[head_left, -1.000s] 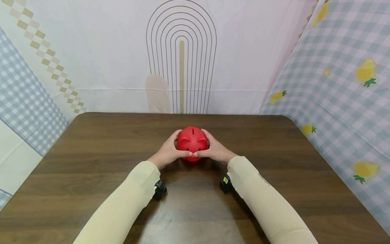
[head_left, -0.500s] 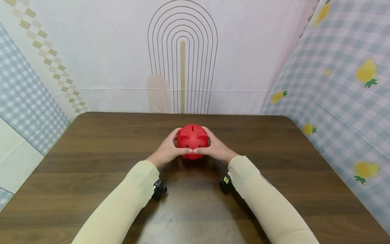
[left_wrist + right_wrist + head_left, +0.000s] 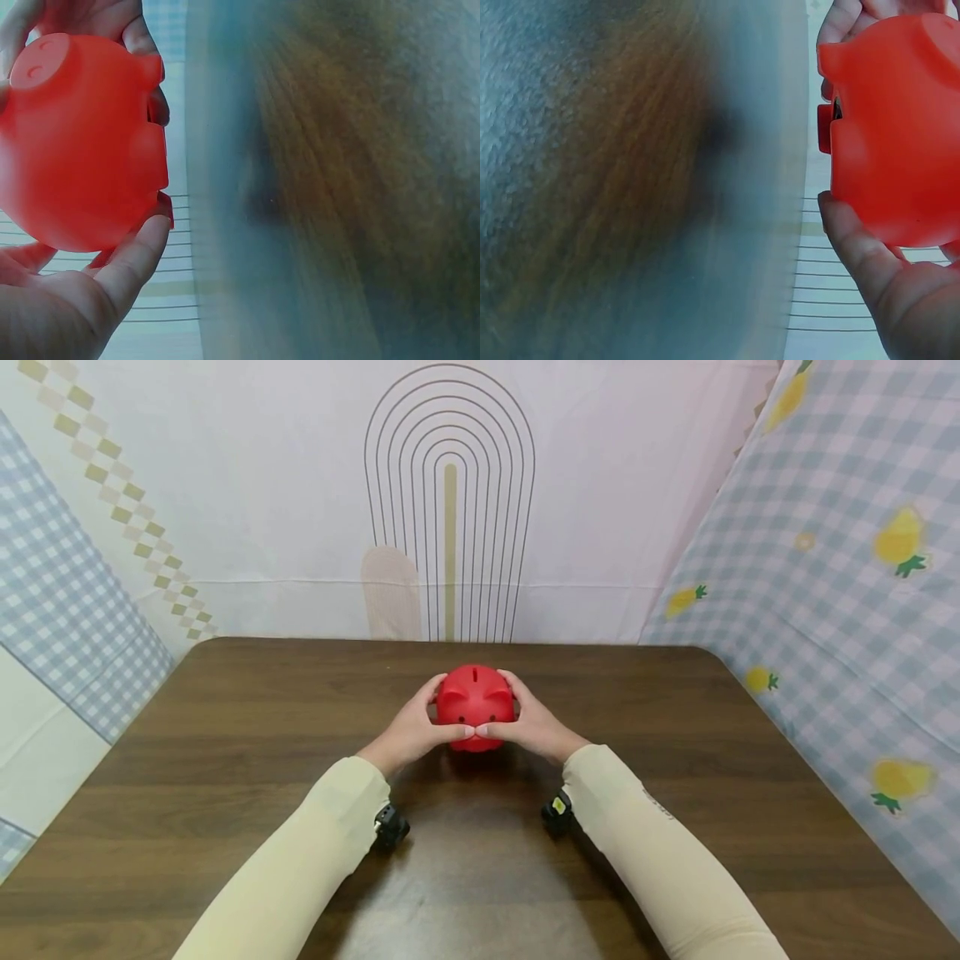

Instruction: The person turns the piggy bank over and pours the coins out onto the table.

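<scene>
A red piggy bank is held between both hands near the back middle of the table, its coin slot on top and its face toward me. My left hand grips its left side and my right hand its right. Both thumbs lie across the front by the snout, tips nearly meeting. Behind the sides, the other fingers are mostly hidden. In the left wrist view the snout and stubby feet show, with fingertips beside the feet. A gap separates the feet from the table in both wrist views.
The dark wooden table ends at a white patterned cloth behind the piggy bank. A checked cloth with yellow fruit hangs along the right. Small black wrist cameras sit under both cream sleeves.
Over the last second the piggy bank and both hands have shifted slightly up in the head view, mostly in the first half. The grip stays the same.
</scene>
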Tool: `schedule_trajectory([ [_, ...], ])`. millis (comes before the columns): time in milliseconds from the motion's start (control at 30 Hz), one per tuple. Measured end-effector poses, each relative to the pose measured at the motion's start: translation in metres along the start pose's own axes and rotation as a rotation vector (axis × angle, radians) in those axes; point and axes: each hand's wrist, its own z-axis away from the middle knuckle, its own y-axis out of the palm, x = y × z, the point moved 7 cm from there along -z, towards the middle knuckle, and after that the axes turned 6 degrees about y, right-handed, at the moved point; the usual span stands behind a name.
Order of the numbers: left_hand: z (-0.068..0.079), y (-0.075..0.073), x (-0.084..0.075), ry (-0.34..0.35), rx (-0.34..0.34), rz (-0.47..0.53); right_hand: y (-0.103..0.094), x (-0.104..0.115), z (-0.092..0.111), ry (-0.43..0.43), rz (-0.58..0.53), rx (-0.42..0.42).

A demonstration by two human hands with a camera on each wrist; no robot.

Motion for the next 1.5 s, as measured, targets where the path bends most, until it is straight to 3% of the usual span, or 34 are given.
schedule_trajectory([
  [533,0.004,0.003,-0.009,0.051,0.023,0.009,-0.006,0.005,0.005,0.006,-0.036,-0.039],
  [1033,0.01,-0.002,-0.016,0.091,-0.048,-0.063,-0.013,0.006,0.008,0.067,-0.067,-0.053],
  [1267,0.013,0.0,-0.021,0.156,-0.054,-0.111,-0.014,0.004,0.006,0.07,-0.14,-0.033],
  [1500,0.017,0.003,-0.028,0.278,-0.042,-0.267,-0.016,0.002,0.008,0.081,-0.209,0.0],
])
